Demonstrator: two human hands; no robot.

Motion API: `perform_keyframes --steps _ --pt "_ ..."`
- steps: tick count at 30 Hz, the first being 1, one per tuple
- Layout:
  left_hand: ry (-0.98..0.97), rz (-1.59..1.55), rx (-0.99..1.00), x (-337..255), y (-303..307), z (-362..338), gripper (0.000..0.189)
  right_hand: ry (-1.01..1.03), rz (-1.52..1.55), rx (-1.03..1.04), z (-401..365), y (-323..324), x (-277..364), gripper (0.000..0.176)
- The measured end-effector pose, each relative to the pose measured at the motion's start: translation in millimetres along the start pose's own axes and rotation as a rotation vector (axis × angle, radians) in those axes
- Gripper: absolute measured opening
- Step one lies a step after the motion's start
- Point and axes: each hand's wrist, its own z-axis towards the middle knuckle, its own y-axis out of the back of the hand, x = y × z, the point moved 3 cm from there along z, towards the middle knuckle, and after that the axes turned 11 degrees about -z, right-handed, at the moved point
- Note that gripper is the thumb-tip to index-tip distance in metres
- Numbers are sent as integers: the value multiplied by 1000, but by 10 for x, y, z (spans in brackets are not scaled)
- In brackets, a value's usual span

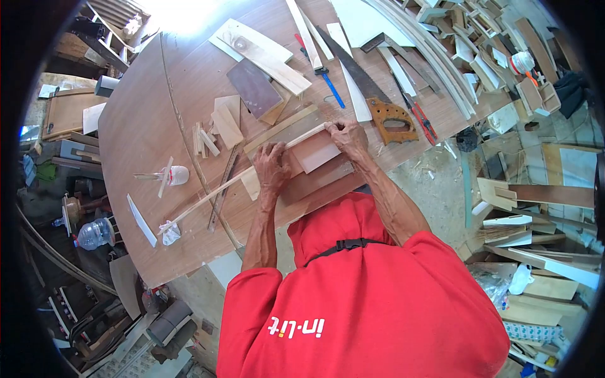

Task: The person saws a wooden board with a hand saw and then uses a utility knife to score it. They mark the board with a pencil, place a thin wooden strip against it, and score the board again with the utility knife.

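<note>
A thin wooden strip [214, 194] lay beneath both hands, near the front edge of the table [126, 164].
The left hand [272, 167] bent its fingers over the strip; whether they gripped, I cannot tell. The right hand [350, 137] pinched the strip's right end, at the corner of a small box [318, 159].
</note>
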Motion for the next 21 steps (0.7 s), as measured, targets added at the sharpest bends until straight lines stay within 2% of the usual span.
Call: perform_keyframes --steps 8,10,14,21 --pt "-47 94 -36 84 -47 -58 19 -21 2 58 32 24 11 35" --pt "29 45 -6 116 -70 -68 26 -26 2 68 34 -1 -18 35" --pt "39 100 43 99 -82 -56 26 12 8 33 37 -8 -31 37" --pt "134 -34 111 129 -60 18 25 6 21 43 58 -37 -53 39"
